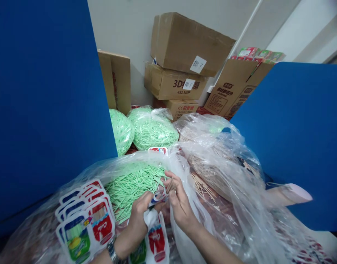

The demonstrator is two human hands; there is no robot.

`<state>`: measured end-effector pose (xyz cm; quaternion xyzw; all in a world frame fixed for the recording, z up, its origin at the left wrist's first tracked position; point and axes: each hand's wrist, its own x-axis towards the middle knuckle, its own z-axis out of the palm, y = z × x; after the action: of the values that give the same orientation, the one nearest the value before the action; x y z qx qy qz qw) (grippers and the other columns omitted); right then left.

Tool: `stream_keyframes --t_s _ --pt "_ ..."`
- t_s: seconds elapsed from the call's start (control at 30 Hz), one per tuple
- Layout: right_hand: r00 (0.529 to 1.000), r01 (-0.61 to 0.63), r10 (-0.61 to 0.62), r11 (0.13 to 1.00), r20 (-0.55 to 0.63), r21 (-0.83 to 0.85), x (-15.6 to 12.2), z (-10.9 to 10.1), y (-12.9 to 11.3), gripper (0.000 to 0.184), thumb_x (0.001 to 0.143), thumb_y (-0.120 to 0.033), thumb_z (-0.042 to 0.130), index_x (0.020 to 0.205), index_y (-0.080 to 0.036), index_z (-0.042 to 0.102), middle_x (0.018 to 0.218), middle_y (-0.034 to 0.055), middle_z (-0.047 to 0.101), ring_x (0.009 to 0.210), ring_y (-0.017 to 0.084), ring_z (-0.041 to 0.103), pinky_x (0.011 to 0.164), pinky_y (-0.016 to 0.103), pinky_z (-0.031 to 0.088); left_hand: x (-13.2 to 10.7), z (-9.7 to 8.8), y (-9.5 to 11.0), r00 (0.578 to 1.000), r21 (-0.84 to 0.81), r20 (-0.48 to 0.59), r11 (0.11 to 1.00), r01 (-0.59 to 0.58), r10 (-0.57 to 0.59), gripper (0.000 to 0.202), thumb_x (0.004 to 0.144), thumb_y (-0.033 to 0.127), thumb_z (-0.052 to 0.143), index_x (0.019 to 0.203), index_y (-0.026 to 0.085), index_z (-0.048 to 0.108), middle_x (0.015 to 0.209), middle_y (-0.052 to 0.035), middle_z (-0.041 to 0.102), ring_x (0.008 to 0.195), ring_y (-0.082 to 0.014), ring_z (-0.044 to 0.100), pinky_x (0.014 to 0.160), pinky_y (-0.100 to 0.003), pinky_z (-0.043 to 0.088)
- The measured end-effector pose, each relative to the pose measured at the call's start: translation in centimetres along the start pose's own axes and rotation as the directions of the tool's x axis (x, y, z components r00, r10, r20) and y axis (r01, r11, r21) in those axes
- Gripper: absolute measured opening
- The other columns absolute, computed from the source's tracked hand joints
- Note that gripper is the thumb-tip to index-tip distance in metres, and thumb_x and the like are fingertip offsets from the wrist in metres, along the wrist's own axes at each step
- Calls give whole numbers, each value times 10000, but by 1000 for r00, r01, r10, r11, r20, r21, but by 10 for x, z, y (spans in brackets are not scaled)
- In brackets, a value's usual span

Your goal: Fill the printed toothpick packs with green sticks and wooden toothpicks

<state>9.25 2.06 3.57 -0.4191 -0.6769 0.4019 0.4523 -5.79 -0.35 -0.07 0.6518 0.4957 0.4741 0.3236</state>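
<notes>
My left hand is closed around the top of a small printed white packet with red and green labels. My right hand pinches a few thin sticks at the packet's mouth. Just beyond both hands lies a pile of green sticks inside a clear plastic bag. A stack of the same printed packets lies to the left of my left hand.
Another clear bag holds pale wooden sticks at right. Two bags of green sticks sit farther back. Blue partitions stand at left and right. Cardboard boxes are stacked against the wall. A pink object lies at right.
</notes>
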Motion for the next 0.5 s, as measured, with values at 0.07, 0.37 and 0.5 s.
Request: stream_keyframes --t_s 0.07,0.37,0.5 --pt "999 43 -42 999 22 -18 0 -8 2 471 945 -531 335 1303 -233 396 1429 123 367 1334 268 338 1098 459 278 2 -4 0 1000 34 7 999 -24 24 208 817 139 608 655 192 488 646 35 479 599 -139 457 582 -234 339" --pt "910 363 -214 825 355 -433 15 -12 -9 312 849 -507 578 944 -218 646 811 54 683 812 215 612 1011 463 317 -9 -12 1 993 28 110 999 -39 36 51 811 152 584 802 195 557 732 11 580 648 -156 522 616 -243 372" --pt "893 402 -205 763 401 -506 12 -3 0 270 900 -437 533 827 -213 665 744 66 682 784 209 616 957 434 352 -17 -19 -7 973 -123 119 970 210 -196 344 757 206 657 1079 203 537 863 -12 643 735 -181 569 669 -252 433"
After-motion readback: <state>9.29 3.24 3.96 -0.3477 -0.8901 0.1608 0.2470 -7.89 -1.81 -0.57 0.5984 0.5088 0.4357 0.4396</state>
